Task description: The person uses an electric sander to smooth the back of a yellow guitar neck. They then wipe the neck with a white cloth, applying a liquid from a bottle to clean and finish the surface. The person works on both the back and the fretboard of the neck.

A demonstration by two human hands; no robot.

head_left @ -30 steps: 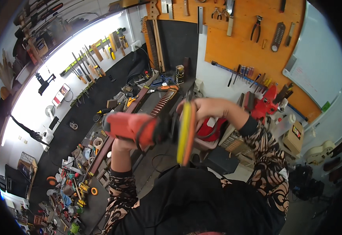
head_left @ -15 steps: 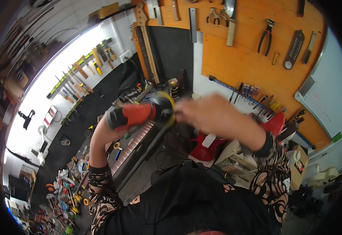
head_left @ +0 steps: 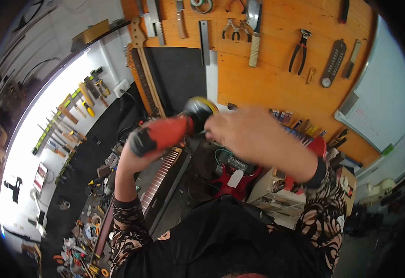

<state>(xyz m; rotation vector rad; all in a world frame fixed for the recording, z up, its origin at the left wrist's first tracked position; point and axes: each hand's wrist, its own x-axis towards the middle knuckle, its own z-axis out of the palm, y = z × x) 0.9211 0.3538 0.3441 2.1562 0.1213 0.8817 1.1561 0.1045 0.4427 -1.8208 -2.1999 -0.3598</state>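
Observation:
My left hand (head_left: 132, 160) is at a red and black object (head_left: 167, 134), held before my chest. It has a dark rounded end with a yellow edge and is shaped somewhat like a power tool. Motion blur and the object itself hide most of the left fingers. My right hand (head_left: 239, 132) is at the right side of that rounded end, its fingertips drawn together in a pinch. A small dark thing shows at those fingertips, too blurred to name. Beneath the hands lies a red guitar-like body (head_left: 248, 189) with a pale tag (head_left: 235, 178).
Cluttered tools (head_left: 79, 241) cover the black bench at the lower left. A long slatted strip (head_left: 159, 178) lies below the left forearm. Guitar necks (head_left: 144, 81) lean at the back. Pliers (head_left: 299, 52) hang on the orange wall panel, beside a whiteboard (head_left: 376, 104).
The view has swung so that the wall and bench sit farther left. Both hands stay together at the red and black object, whose rounded end has tilted slightly.

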